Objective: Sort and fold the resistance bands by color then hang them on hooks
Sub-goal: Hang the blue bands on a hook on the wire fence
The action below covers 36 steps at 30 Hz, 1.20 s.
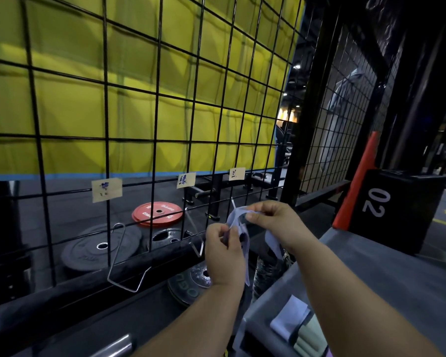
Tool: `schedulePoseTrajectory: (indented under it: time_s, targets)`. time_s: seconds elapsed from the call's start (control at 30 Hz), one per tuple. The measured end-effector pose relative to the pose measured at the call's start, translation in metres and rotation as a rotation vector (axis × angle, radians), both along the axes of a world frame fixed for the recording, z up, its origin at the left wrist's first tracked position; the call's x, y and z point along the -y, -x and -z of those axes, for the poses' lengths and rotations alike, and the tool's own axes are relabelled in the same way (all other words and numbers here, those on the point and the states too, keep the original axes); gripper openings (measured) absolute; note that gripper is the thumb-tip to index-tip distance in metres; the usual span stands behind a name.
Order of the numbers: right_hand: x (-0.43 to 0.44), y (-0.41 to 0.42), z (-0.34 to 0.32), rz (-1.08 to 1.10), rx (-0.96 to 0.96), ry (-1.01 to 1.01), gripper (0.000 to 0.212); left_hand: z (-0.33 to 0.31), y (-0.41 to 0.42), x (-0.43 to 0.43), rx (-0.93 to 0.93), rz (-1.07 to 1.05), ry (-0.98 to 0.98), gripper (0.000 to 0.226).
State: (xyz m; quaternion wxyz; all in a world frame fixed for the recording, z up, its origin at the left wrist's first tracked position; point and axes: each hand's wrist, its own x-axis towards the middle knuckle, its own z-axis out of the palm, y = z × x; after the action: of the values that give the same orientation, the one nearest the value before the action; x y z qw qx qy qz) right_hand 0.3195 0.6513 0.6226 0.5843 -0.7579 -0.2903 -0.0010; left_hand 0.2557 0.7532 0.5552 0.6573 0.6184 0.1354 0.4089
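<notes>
A pale purple resistance band (245,243) hangs between both hands in front of a black wire grid (155,104). My left hand (223,249) pinches its lower folds. My right hand (271,220) pinches its upper edge, and a loose end drops below that wrist. Metal hooks hang on the grid: a big one (125,261) at the left, a second (195,235) just left of my left hand, and a third (233,203) behind the band. Paper labels (106,189) (186,180) (237,173) are stuck above them.
More folded bands, pale blue and light green (298,328), lie in a grey tray (273,297) at the lower right. Weight plates, one red (157,213), lie on the floor behind the grid. A black box marked 02 (386,210) stands on the grey platform at the right.
</notes>
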Motion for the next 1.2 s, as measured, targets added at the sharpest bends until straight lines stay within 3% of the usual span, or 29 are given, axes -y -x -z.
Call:
schedulePoseTrajectory:
  time_s: [0.2, 0.43, 0.67, 0.9, 1.2]
  targets:
    - [-0.017, -0.007, 0.001, 0.038, 0.039, -0.027, 0.006, -0.001, -0.005, 0.002, -0.010, -0.048, -0.001, 0.009]
    - [-0.026, -0.016, 0.007, 0.040, 0.051, 0.004, 0.005, 0.018, -0.012, 0.006, -0.033, -0.137, -0.243, 0.018]
    - [-0.030, -0.024, 0.010, 0.084, 0.047, 0.043, 0.011, 0.031, -0.017, 0.009, 0.030, -0.231, -0.367, 0.011]
    - [-0.020, -0.030, 0.021, 0.108, 0.042, 0.106, 0.013, 0.037, -0.020, 0.011, 0.011, -0.207, -0.368, 0.017]
    - [-0.005, -0.028, 0.031, -0.003, -0.139, 0.037, 0.003, 0.033, -0.022, 0.015, -0.052, -0.007, -0.302, 0.017]
